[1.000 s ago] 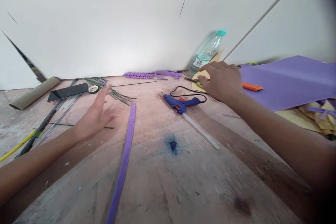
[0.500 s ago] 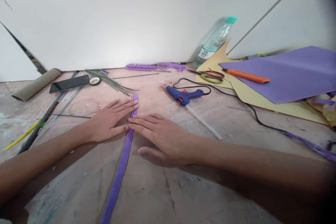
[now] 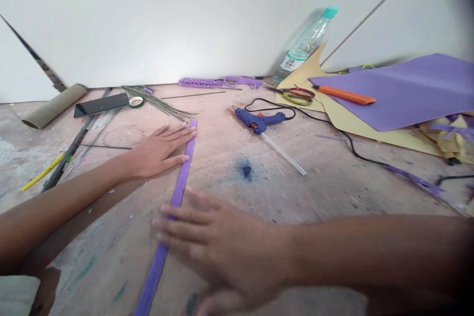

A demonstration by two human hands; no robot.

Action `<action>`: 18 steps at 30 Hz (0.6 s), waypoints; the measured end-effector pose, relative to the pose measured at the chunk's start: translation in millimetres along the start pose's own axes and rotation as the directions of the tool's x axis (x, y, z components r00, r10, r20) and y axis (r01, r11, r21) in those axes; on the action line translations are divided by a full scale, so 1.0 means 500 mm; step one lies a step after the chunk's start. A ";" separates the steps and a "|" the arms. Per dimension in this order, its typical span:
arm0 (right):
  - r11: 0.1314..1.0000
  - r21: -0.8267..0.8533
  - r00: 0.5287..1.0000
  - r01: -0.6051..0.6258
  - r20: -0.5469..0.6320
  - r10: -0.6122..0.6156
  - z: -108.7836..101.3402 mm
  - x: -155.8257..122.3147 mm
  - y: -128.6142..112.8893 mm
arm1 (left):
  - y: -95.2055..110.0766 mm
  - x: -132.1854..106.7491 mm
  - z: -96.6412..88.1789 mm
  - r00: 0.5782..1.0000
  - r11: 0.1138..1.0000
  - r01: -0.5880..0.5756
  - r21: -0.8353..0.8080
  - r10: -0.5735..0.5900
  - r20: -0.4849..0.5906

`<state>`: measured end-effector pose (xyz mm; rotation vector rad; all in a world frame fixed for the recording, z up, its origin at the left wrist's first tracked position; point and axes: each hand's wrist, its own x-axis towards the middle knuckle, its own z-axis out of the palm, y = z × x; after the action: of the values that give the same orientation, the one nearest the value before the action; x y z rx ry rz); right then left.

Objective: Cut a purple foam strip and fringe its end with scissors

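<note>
A long purple paper strip [image 3: 180, 185] lies on the stained work surface [image 3: 122, 237], running from the middle down past the bottom edge of the view. My left hand [image 3: 159, 150] rests flat, its fingertips touching the strip near its far end and the thumb at the strip's edge. Over the strip's nearer part is my right hand [image 3: 222, 242], blurred by motion, its fingers stretched out across the strip and covering a piece of it. Neither hand grips anything.
To the right lie a blue glue gun [image 3: 259, 119] with its stick, scissors [image 3: 296, 95], an orange cutter [image 3: 344, 95] and purple sheets [image 3: 403, 94]. A bottle [image 3: 305, 44] leans on the wall. Green wires [image 3: 155, 103], a phone [image 3: 100, 105], tape [image 3: 136, 102] and a cardboard tube [image 3: 55, 106] lie left.
My right hand has slid along the strip toward me, away from my left hand. The left hand stays at the strip's far end. The whole view has shifted slightly.
</note>
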<state>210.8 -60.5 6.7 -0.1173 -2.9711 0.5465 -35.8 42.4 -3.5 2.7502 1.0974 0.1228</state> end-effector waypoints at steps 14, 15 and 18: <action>0.989 0.089 0.979 -0.118 -0.154 0.131 -0.044 -0.107 0.063 | 0.010 0.003 -0.012 0.974 0.990 -0.143 -0.016 0.138 -0.179; 0.957 0.152 0.966 -0.249 -0.038 0.257 -0.065 -0.125 0.081 | 0.011 0.004 -0.012 0.971 0.988 -0.149 -0.024 0.142 -0.194; 0.892 0.149 0.903 -0.427 0.014 0.430 -0.120 -0.168 0.131 | 0.017 0.004 -0.016 0.962 0.986 -0.159 -0.045 0.144 -0.233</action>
<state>305.1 13.1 30.2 -0.7748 -2.8717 0.8048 -29.8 38.7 5.9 2.8121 0.9117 0.4989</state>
